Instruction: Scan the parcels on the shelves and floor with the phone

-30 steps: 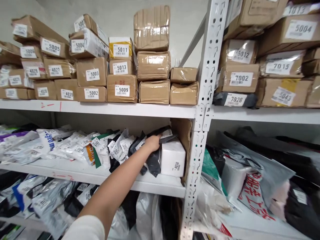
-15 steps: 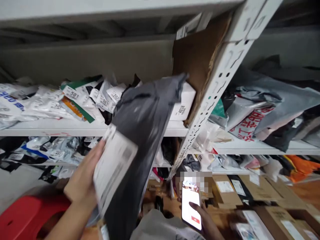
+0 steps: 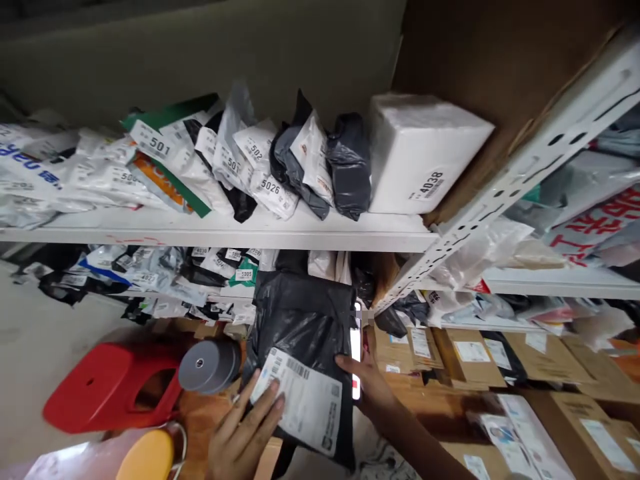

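Observation:
A black plastic mailer [image 3: 300, 333] with a white shipping label [image 3: 311, 410] is tilted in front of me. My left hand [image 3: 245, 427] is at its lower left corner, fingers over the label and thumb out of sight. At the mailer's right edge, my right hand [image 3: 370, 383] grips a lit phone [image 3: 356, 353], mostly hidden behind the mailer. Its thumb lies over the mailer's edge. Just above is a white shelf [image 3: 215, 238] holding numbered plastic parcels. Among them are a parcel marked 5026 [image 3: 273, 193], a dark wrapped parcel [image 3: 349, 167] and a white box marked 4038 [image 3: 425, 157].
A perforated white upright [image 3: 480, 200] divides the racks. Cardboard boxes [image 3: 477, 357] stand on the floor to the right. At lower left are a red stool [image 3: 105, 380], a grey round container [image 3: 207, 365] and something with a yellow round top [image 3: 147, 457].
The black mailer has dropped from before the upper shelf to a lower position between both hands. My right hand and phone have come against its right edge. The view has moved nearer the shelf.

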A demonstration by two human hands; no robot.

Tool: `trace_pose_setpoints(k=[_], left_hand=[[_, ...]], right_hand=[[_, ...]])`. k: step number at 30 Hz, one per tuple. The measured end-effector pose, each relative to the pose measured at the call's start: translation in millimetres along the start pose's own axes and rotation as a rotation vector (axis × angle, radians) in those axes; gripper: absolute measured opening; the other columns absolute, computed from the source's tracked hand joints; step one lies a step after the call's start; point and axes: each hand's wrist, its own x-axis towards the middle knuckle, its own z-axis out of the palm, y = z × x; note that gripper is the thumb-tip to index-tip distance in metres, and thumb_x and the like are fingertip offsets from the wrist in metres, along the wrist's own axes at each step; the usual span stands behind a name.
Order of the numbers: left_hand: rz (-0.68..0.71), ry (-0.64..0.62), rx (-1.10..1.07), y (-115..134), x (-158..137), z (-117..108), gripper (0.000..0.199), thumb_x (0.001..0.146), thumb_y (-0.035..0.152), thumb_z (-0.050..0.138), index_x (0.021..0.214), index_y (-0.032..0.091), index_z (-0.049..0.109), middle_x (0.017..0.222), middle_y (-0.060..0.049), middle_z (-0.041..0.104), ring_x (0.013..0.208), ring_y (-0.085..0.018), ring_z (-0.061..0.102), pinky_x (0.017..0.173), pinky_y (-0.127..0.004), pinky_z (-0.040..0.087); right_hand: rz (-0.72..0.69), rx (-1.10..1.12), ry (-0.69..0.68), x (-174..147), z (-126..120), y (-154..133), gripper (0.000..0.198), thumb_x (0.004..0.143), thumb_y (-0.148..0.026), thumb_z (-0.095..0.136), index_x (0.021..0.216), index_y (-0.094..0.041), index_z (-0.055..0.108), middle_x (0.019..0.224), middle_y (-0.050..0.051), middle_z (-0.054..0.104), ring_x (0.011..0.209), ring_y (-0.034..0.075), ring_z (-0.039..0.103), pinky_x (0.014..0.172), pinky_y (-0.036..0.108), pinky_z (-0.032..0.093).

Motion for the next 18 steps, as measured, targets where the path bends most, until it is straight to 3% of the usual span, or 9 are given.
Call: trace_pose_setpoints(k=[2,3,6,7,9,11,14,18], left_hand=[[-0.054,0.008,-0.083,-0.6,-4.7,3.3,0.052,0.083,0.018,0.057,0.133,0.029,0.05,0.121,-0.006,0.065,0.126,-0.026,0.049,0.096,-0.033,0.051],[-0.152,0.033,-0.149,-2.5,-7.2,3.4,0.057,0.079,0.024,0.063,0.133,0.03,0.049,0.13,-0.008,0.059,0.127,-0.028,0.048,0.096,-0.035,0.051],[-0.713,0.156,-0.482,-11.2,-9.3,0.6,0.075,0.075,0.039,0.067,0.143,0.031,0.034,0.147,-0.013,0.038,0.13,-0.031,0.044,0.097,-0.043,0.049],[-0.913,0.155,-0.651,-14.0,-7.1,-0.5,0.074,0.076,0.043,0.065,0.142,0.03,0.035,0.146,-0.014,0.041,0.128,-0.031,0.046,0.097,-0.045,0.049],[-1.219,0.018,-1.017,-18.5,1.4,-1.9,0.064,0.072,0.052,0.067,0.129,0.024,0.053,0.128,-0.013,0.059,0.115,-0.031,0.058,0.092,-0.044,0.051],[-1.385,-0.124,-1.243,-22.2,13.0,-2.7,0.061,0.064,0.062,0.069,0.106,0.018,0.065,0.106,-0.011,0.07,0.099,-0.029,0.065,0.087,-0.041,0.052],[-1.415,-0.058,-1.167,-35.9,28.5,-4.9,0.067,0.061,0.07,0.065,0.1,0.016,0.064,0.096,-0.008,0.072,0.09,-0.025,0.065,0.084,-0.036,0.051],[-1.155,0.176,-0.957,-84.3,36.3,-10.2,0.064,0.074,0.063,0.057,0.122,0.019,0.053,0.12,-0.007,0.062,0.112,-0.024,0.056,0.093,-0.033,0.044]], right_hand=[[0.011,0.007,-0.018,12.1,9.6,-2.8,0.049,0.047,-0.025,0.078,0.094,-0.023,0.065,0.063,-0.001,0.073,0.057,0.023,0.068,0.059,0.033,0.054],[0.018,0.005,-0.026,18.0,12.1,-4.8,0.05,0.045,-0.023,0.077,0.094,-0.023,0.065,0.065,-0.001,0.074,0.06,0.024,0.069,0.061,0.033,0.055],[0.043,-0.027,-0.065,31.1,15.0,-9.1,0.051,0.042,-0.021,0.076,0.093,-0.02,0.066,0.065,0.002,0.074,0.061,0.026,0.069,0.057,0.034,0.054],[0.048,-0.041,-0.083,33.2,16.2,-9.3,0.053,0.041,-0.02,0.077,0.093,-0.019,0.067,0.064,0.002,0.074,0.061,0.027,0.069,0.056,0.034,0.054],[0.05,-0.071,-0.122,34.3,20.2,-7.8,0.059,0.038,-0.018,0.08,0.096,-0.018,0.067,0.065,0.003,0.075,0.062,0.028,0.069,0.055,0.034,0.053],[0.042,-0.103,-0.145,32.5,25.8,-4.6,0.065,0.037,-0.019,0.083,0.1,-0.018,0.066,0.065,0.003,0.075,0.065,0.028,0.07,0.056,0.033,0.053],[0.014,-0.162,-0.126,27.9,30.2,0.3,0.07,0.041,-0.026,0.087,0.106,-0.021,0.064,0.066,0.001,0.074,0.067,0.026,0.069,0.059,0.033,0.053],[-0.026,-0.232,-0.055,18.4,16.1,3.4,0.082,0.046,-0.039,0.089,0.119,-0.024,0.055,0.089,0.005,0.076,0.075,0.027,0.07,0.063,0.036,0.055]])
